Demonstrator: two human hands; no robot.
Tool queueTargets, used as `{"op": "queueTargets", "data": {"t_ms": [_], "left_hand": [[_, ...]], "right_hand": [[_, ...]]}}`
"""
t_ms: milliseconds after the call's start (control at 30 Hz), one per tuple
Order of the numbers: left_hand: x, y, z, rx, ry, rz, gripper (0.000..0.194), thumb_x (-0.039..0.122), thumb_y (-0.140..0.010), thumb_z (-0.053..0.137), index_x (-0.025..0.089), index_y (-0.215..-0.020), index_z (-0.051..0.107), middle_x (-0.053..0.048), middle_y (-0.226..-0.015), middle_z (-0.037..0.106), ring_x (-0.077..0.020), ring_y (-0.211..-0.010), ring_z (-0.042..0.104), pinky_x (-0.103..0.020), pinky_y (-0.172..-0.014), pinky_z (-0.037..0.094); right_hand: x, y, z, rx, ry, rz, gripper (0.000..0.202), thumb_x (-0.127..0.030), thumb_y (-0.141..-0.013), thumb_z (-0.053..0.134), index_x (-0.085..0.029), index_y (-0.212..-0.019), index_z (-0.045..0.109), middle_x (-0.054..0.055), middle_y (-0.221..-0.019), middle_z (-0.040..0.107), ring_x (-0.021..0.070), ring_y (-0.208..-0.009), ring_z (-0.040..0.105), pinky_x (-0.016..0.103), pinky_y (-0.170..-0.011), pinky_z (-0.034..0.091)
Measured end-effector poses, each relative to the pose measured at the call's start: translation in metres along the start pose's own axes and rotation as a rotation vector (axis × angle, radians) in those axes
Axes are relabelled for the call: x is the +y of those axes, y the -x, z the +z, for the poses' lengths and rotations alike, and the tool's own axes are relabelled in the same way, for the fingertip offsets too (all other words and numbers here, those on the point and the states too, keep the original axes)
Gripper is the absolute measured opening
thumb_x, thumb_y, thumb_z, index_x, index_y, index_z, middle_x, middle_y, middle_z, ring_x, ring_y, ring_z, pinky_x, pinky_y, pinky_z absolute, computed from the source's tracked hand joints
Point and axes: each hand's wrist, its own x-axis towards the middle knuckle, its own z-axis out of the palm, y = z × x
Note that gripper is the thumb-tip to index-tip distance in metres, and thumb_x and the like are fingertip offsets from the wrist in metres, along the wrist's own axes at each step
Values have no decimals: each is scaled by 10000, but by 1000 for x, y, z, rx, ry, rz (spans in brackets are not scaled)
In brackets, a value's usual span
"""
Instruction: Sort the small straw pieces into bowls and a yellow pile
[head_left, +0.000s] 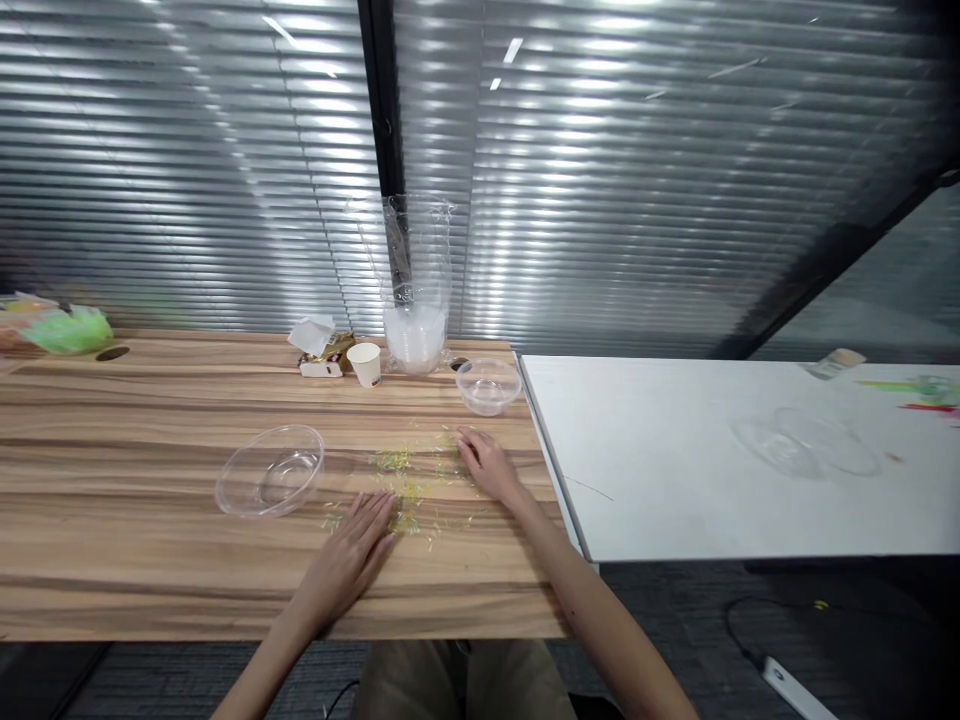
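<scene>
Small yellow and green bits (409,490), like short cut pieces of thin plastic or straw, lie scattered over the wood-grain table (150,580). My left hand (351,556) rests palm down at their near left edge, fingers stretched out and touching some of them. On the far right side of the scatter is my right hand (487,466), its fingers slightly bent and reaching down to the tabletop; nothing shows in its grip. A clear round plastic bowl (271,472) stands left of the bits. Behind my right hand sits a second clear bowl (488,388).
At the back are a tall clear plastic bag (417,320) with white contents, a paper cup (365,364) and a small opened box (324,358). A green bag (67,330) lies far left. The white table (675,510) adjoins on the right, bearing clear lids (825,442).
</scene>
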Motion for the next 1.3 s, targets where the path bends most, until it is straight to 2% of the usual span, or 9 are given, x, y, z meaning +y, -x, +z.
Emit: {"op": "queueTargets", "data": {"t_ms": [200, 367, 533, 667, 767, 933, 1067, 1300], "left_hand": [[0, 1, 1, 13, 14, -23, 509, 335, -996, 363, 169, -1471, 283, -109, -1390, 493, -235, -1281, 469, -439, -1086, 382], [0, 2, 2, 32, 43, -43, 460, 329, -990, 375, 191, -1428, 376, -94, -1357, 531, -229, -1238, 516, -418, -1082, 394], [-2, 10, 3, 162, 40, -18, 398, 254, -983, 380, 194, -1368, 460, -73, -1254, 618, -216, -1157, 586, -377, -1020, 470], [-4, 15, 3, 240, 19, -65, 383, 231, -981, 382, 213, -1352, 479, -57, -1174, 665, -212, -1084, 630, -354, -948, 525], [-4, 13, 2, 217, 30, -108, 396, 254, -985, 366, 212, -1369, 455, -73, -1253, 616, -225, -1161, 579, -394, -999, 486], [-3, 4, 5, 108, 10, -112, 447, 314, -977, 389, 178, -1403, 394, -107, -1386, 499, -252, -1282, 467, -466, -1076, 390], [-4, 2, 5, 58, 25, -112, 419, 318, -979, 378, 176, -1368, 437, -99, -1351, 537, -237, -1256, 497, -460, -1094, 366], [-3, 2, 4, 62, 30, -108, 397, 329, -985, 361, 169, -1329, 480, -91, -1323, 563, -234, -1237, 516, -451, -1091, 374]], "right_hand": [[1, 0, 0, -15, -5, 3, 211, -220, -981, 424, -184, -1081, 605, 76, -1056, 668, 195, -954, 611, 312, -855, 469], [0, -1, 0, -18, -8, 11, 210, -209, -975, 434, -191, -1084, 612, 79, -1099, 663, 197, -995, 609, 315, -884, 461], [-2, -1, -2, -26, -11, 19, 239, -223, -982, 424, -199, -1126, 613, 78, -1131, 661, 197, -1037, 605, 325, -918, 456], [-2, 0, -2, -32, -11, 23, 250, -235, -986, 422, -196, -1140, 616, 81, -1140, 660, 196, -1039, 606, 319, -917, 457], [-1, 0, -1, -37, -10, 25, 252, -235, -987, 416, -201, -1120, 628, 78, -1113, 670, 194, -1012, 614, 315, -897, 464], [0, -1, -1, -40, -11, 22, 251, -232, -985, 417, -192, -1093, 640, 77, -1085, 678, 194, -981, 621, 311, -875, 471], [-2, -1, -2, -37, -9, 20, 253, -228, -982, 422, -196, -1115, 635, 75, -1098, 677, 194, -994, 620, 318, -899, 466], [0, -1, 0, -38, -3, 25, 264, -228, -979, 423, -193, -1142, 627, 79, -1130, 669, 199, -1024, 617, 321, -912, 466]]}}
